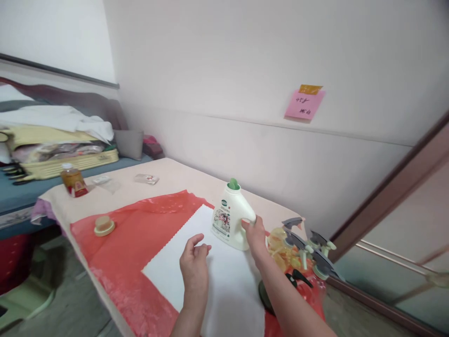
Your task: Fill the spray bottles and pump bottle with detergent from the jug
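A white detergent bottle (235,210) with a printed front label stands upright on a white cloth (175,260). Its neck is uncapped, and a green spout (233,183) pokes out of the top. My right hand (255,234) is wrapped round the bottle's handle from the right. To the left of the bottle, my left hand (195,257) is raised above the cloth with its fingers loosely curled and apart, touching nothing. A beige cap (104,225) sits on the red plastic sheet (129,252) farther left.
Several trigger spray heads (317,257) and yellowish clear pieces (278,245) crowd the table's right end. A bottle of amber liquid (73,180) and a small packet (146,179) lie toward the far left. A pink note (304,104) is taped to the wall behind.
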